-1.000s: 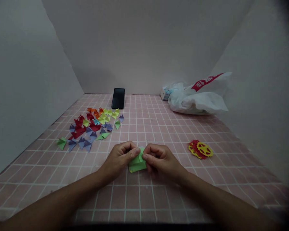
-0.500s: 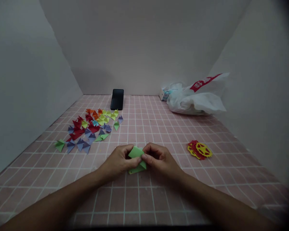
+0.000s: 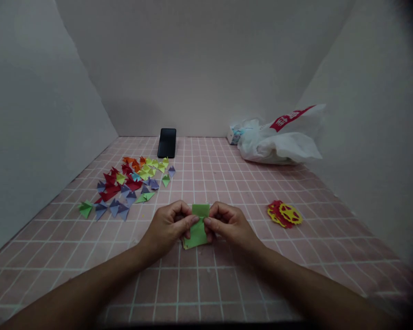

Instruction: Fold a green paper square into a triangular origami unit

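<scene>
Fingers: the left hand [image 3: 168, 227] pinches the left edge of the green paper strip [image 3: 198, 228] between thumb and forefinger; the right hand [image 3: 229, 224] pinches its right edge the same way. Both sets of fingertips are pressed together on the paper, remaining fingers curled under.

Position: strip is held just above the pink tiled mat [image 3: 206, 284], near centre, long axis running near-to-far, its near end touching or almost touching the mat (cannot tell which).

Change: a second ago the paper sat between the hands as a compact, angled fold with a diagonal flap on top. Half a second ago the flap was tilted up. Now it reads as a flat upright rectangle, far end squared off above the fingertips. Judgement: the piece has been turned or opened out to a strip shape, so a fresh fold is being set up rather than finished. Hands have barely shifted on the mat.

Containers: white plastic bag [image 3: 278, 142] with red lettering lies far right against the wall, slumped and mostly closed; a small pale box [image 3: 234, 134] with blue print shows at its left mouth. Other contents hidden.

Other items: scatter of folded paper triangles [image 3: 131, 183] (red, purple, green, yellow, orange) far left; black phone [image 3: 167, 142] beyond them, lying flat; red and yellow paper cut-outs [image 3: 284, 214] right of the hands, well apart from them.
</scene>
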A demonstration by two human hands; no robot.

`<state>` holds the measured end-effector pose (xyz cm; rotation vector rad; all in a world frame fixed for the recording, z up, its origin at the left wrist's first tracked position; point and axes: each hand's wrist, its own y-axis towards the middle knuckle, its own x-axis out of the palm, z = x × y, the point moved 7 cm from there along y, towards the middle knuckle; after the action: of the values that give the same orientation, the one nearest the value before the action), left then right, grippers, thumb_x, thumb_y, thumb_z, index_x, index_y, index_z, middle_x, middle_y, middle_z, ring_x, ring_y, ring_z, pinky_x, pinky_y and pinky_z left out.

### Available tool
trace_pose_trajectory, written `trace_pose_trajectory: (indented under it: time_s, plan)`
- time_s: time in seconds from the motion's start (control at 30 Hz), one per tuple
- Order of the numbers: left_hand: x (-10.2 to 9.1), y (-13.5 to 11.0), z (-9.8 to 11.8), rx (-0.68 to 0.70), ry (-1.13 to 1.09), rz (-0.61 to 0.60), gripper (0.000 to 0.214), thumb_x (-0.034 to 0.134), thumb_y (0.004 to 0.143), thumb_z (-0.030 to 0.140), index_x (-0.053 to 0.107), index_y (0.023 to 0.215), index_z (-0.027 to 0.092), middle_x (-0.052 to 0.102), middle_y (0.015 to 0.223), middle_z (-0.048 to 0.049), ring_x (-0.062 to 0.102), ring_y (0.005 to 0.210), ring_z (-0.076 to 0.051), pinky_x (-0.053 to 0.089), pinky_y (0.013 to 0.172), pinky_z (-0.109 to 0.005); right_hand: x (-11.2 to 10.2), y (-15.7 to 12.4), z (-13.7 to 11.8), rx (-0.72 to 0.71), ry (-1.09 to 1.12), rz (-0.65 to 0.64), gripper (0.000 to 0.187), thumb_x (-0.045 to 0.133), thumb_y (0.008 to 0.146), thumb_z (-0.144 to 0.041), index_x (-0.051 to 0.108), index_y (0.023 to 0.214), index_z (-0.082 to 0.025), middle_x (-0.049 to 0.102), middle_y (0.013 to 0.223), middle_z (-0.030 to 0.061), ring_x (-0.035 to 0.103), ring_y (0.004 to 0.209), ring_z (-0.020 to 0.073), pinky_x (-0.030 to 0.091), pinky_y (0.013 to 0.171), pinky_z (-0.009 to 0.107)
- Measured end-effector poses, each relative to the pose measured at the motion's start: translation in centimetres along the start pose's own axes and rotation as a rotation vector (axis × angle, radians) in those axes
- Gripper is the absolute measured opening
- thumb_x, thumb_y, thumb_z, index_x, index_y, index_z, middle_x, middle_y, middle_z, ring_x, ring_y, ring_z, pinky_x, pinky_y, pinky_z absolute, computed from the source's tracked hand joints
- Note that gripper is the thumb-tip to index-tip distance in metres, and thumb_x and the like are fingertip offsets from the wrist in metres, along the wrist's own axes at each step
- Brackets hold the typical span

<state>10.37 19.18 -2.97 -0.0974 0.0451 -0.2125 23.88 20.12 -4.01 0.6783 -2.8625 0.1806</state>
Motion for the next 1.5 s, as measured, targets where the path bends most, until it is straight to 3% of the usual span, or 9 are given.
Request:
trace_pose_trajectory:
  time_s: [0.17, 0.27, 0.37, 0.43, 0.5, 0.6, 0.7, 1.03, 1.5]
  plan:
    - [0.2, 0.2, -1.2, -0.114, -0.238, -0.033, 0.032, 0.074, 0.073, 0.041, 0.053, 0.079, 0.017, 0.052, 0.059, 0.0070, 0.045, 0.043, -0.005, 0.036, 0.043, -0.017, 0.0, -0.1, -0.7, -0.132, -0.030, -0.042, 0.017, 0.063, 0.085, -0.034, 0.056, 0.089, -0.020, 0.062, 0.073, -0.0007, 0.058, 0.056, 0.0107, 0.047, 0.054, 0.024]
    - [1.0, 0.1, -1.5, -0.156, -0.376, -0.147, 0.037, 0.076, 0.074, 0.039, 0.051, 0.094, 0.020, 0.053, 0.065, 0.0075, 0.042, 0.041, -0.003, 0.029, 0.040, -0.014, -0.4, -0.2, -2.0, -0.309, -0.173, -0.011, 0.036, 0.066, 0.084, -0.031, 0.054, 0.119, -0.027, 0.061, 0.111, 0.0063, 0.061, 0.087, 0.0157, 0.051, 0.072, 0.029]
    - [1.9, -0.1, -1.6, -0.199, -0.435, -0.273, 0.040, 0.077, 0.074, 0.036, 0.048, 0.096, 0.022, 0.051, 0.058, 0.0093, 0.038, 0.037, -0.003, 0.024, 0.037, -0.014, 0.2, -0.5, -3.0, -0.435, -0.346, -0.097, 0.027, 0.067, 0.085, -0.031, 0.062, 0.111, -0.030, 0.053, 0.129, 0.0065, 0.053, 0.114, 0.0221, 0.045, 0.094, 0.038]
    - [2.1, -0.2, -1.6, -0.208, -0.439, -0.323, 0.038, 0.078, 0.073, 0.035, 0.048, 0.093, 0.022, 0.049, 0.054, 0.0097, 0.038, 0.038, -0.004, 0.025, 0.038, -0.015, 0.5, -0.6, -3.6, -0.481, -0.394, -0.138, 0.007, 0.066, 0.086, -0.031, 0.067, 0.091, -0.025, 0.057, 0.120, 0.0059, 0.052, 0.116, 0.0233, 0.040, 0.099, 0.041]
    - [1.9, -0.1, -1.5, -0.186, -0.378, -0.308, 0.032, 0.074, 0.076, 0.037, 0.049, 0.088, 0.020, 0.052, 0.058, 0.0073, 0.044, 0.044, -0.006, 0.032, 0.043, -0.016, 0.4, -0.5, -3.6, -0.446, -0.391, -0.129, 0.010, 0.065, 0.086, -0.029, 0.065, 0.080, -0.022, 0.061, 0.105, 0.0055, 0.057, 0.104, 0.0215, 0.043, 0.092, 0.038]
    - [0.5, 0.3, -0.9, -0.080, -0.167, -0.168, 0.024, 0.063, 0.086, 0.039, 0.055, 0.081, 0.017, 0.053, 0.071, 0.0036, 0.049, 0.060, -0.008, 0.039, 0.056, -0.020, 0.0, -0.1, -2.3, -0.225, -0.356, -0.090, 0.014, 0.062, 0.084, -0.028, 0.059, 0.074, -0.019, 0.058, 0.075, 0.0008, 0.055, 0.070, 0.0145, 0.043, 0.065, 0.027]
    - [-0.1, 0.3, 0.0, 0.026, 0.001, -0.113, 0.021, 0.062, 0.086, 0.037, 0.060, 0.081, 0.016, 0.054, 0.073, 0.0025, 0.049, 0.065, -0.009, 0.040, 0.060, -0.022, 0.1, -0.1, -1.0, -0.086, -0.352, -0.093, 0.016, 0.062, 0.079, -0.025, 0.052, 0.068, -0.018, 0.048, 0.062, -0.0036, 0.043, 0.057, 0.0103, 0.033, 0.053, 0.023]
    - [0.1, 0.2, -0.4, 0.012, 0.018, -0.058, 0.016, 0.065, 0.080, 0.030, 0.057, 0.079, 0.016, 0.052, 0.065, 0.0044, 0.047, 0.057, -0.009, 0.038, 0.053, -0.021, 0.3, 0.1, -0.3, -0.061, -0.128, -0.071, 0.013, 0.064, 0.078, -0.024, 0.053, 0.081, -0.018, 0.051, 0.065, -0.0044, 0.047, 0.057, 0.0094, 0.038, 0.053, 0.022]
    - [0.4, -0.2, -0.6, -0.076, -0.069, -0.052, 0.021, 0.065, 0.078, 0.033, 0.060, 0.071, 0.014, 0.055, 0.061, 0.0027, 0.049, 0.055, -0.009, 0.040, 0.054, -0.022, 0.1, -0.8, -1.7, -0.341, -0.326, -0.031, 0.016, 0.053, 0.082, -0.011, 0.063, 0.090, -0.021, 0.061, 0.074, -0.0017, 0.059, 0.061, 0.0095, 0.048, 0.057, 0.021]
